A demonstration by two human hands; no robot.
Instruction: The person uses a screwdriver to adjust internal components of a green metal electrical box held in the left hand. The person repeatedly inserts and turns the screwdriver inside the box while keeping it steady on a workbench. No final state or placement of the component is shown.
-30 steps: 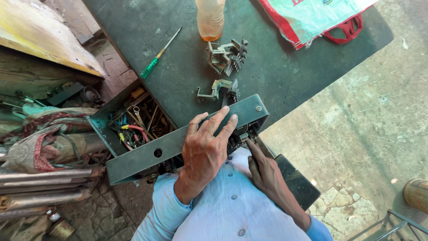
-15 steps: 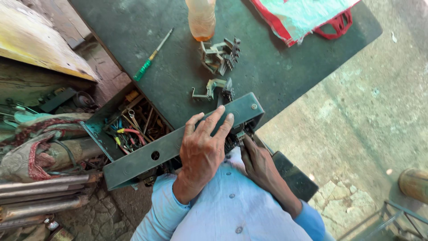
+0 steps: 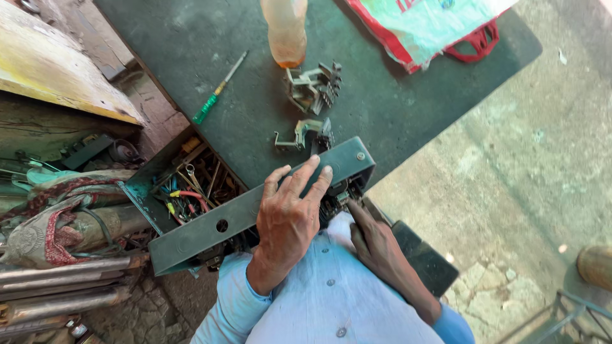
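A: Left hand (image 3: 290, 220)?
B: Spread flat, palm down on the long green metal box (image 3: 255, 210). Fingers wrap over its top edge, thumb on the near face. Firm grip on the box.

A: Right hand (image 3: 376, 245)?
B: Under the box's right end. Index finger pushed up into the terminal parts (image 3: 338, 197) showing there. Whether it pinches anything, cannot tell; fingertips are hidden by the box.

A: Where's the box sitting?
B: Held against the person's light blue shirt (image 3: 331, 306), at the near edge of the dark green worktop (image 3: 191, 44). It runs diagonally, right end higher in view. One round hole in the face, a screw at the right corner.

A: Around it?
B: On the worktop just beyond the box: a small metal bracket piece (image 3: 299, 135). Farther out, a pile of similar metal clips (image 3: 312, 86), touching the base of an orange plastic bottle (image 3: 285, 32). Green-handled screwdriver (image 3: 218, 89) lies to the left, well apart. Red-handled bag (image 3: 440, 28) at the far right corner.

A: Off the worktop?
B: Open toolbox (image 3: 191, 181) with pliers and wires, left of the box. Rusty pipes (image 3: 64, 286) beside it, lower left.
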